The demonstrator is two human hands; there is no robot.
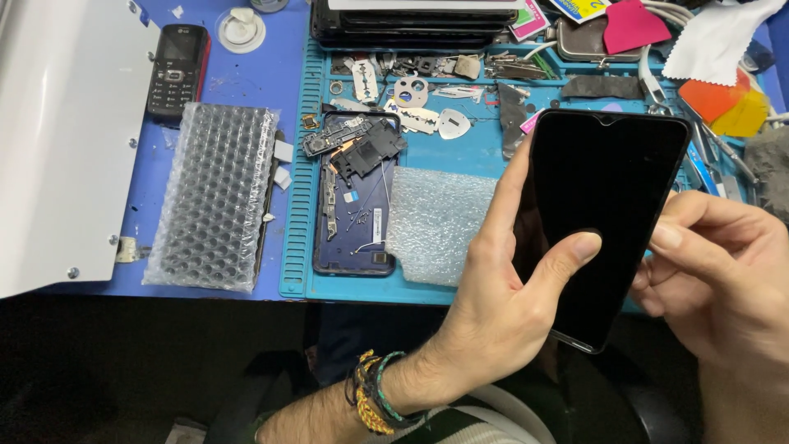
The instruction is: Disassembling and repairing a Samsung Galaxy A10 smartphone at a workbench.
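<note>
Your left hand (501,304) and right hand (723,279) both clamp the black phone (604,222) at right of frame; thumb pressure on the glass risks cracking, or a slip onto the surface (460,156).

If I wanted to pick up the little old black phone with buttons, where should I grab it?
Grab the button phone by its two long side edges, reaching down from above. It lies flat on the blue table with its keys facing up, and it looks narrow enough to pinch. Both its sides are clear, with the white panel close on its left.
</note>
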